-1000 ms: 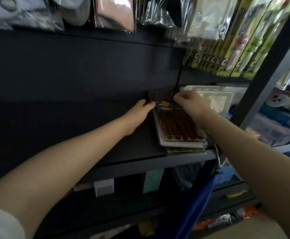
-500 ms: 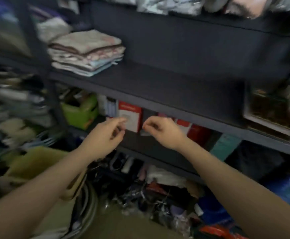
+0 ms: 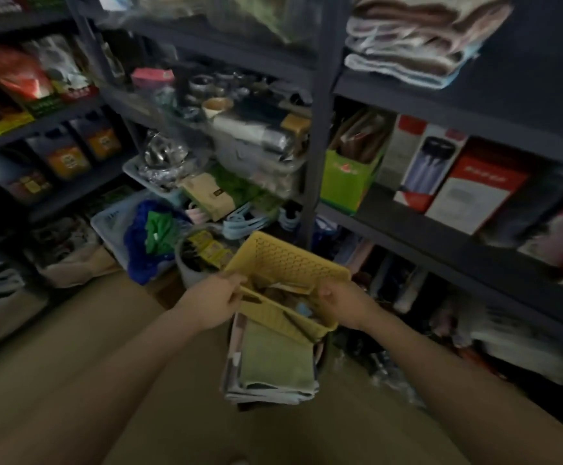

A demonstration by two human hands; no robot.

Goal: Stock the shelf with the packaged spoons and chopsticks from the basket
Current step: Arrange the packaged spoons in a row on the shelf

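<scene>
A yellow perforated basket (image 3: 286, 260) sits low in front of me, tilted, on a stack of folded cloths (image 3: 275, 359). Blurred packaged items (image 3: 283, 290) lie inside it; I cannot make out which are spoons or chopsticks. My left hand (image 3: 219, 298) grips the basket's left rim by the handle slot, thumb on top. My right hand (image 3: 340, 300) is curled over the right rim. The dark shelf (image 3: 417, 233) runs along the right side.
Red and white boxes (image 3: 467, 193) and a green box (image 3: 350, 182) stand on the right shelf, with folded towels (image 3: 417, 45) above. Bins, bags and a grey bucket (image 3: 193, 263) crowd the floor behind the basket. Bare tan floor (image 3: 72, 380) lies to the left.
My view swung down and left from the shelf with the chopstick packs to the floor. Both hands left the shelf, dropped empty, and now hold the yellow basket's rims.
</scene>
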